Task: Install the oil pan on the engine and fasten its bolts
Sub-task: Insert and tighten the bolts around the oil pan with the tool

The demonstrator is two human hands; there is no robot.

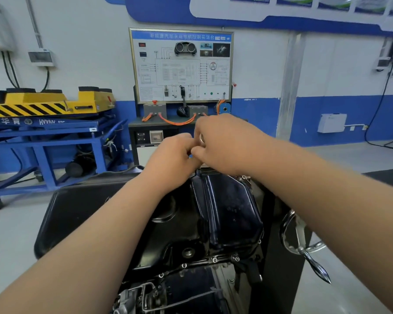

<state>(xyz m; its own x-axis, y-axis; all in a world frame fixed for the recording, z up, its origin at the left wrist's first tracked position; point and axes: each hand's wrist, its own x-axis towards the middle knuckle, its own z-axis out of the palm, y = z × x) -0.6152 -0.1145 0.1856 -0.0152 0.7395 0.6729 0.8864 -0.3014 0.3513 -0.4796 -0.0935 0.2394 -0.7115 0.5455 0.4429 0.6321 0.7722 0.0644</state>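
— Where is the oil pan?

— The black oil pan (225, 211) sits on top of the engine (168, 291), near and in the middle. Its flange lies along the block, and several bolts (214, 259) stand in the near edge of the flange.

— And the hands?

— They meet above the pan's far end. The right hand (225, 143) curls its fingers round a small shiny metal piece (201, 139). The left hand (173, 157) is curled too, with its fingertips against the right hand's. I cannot tell whether it pinches the piece as well.

— What else is around?

— A chrome crank handle (313, 261) is just right of the engine and a black tray (77, 200) is on its left. At the far wall stand a training board (182, 64) and, further left, a blue lift trolley (43, 132).
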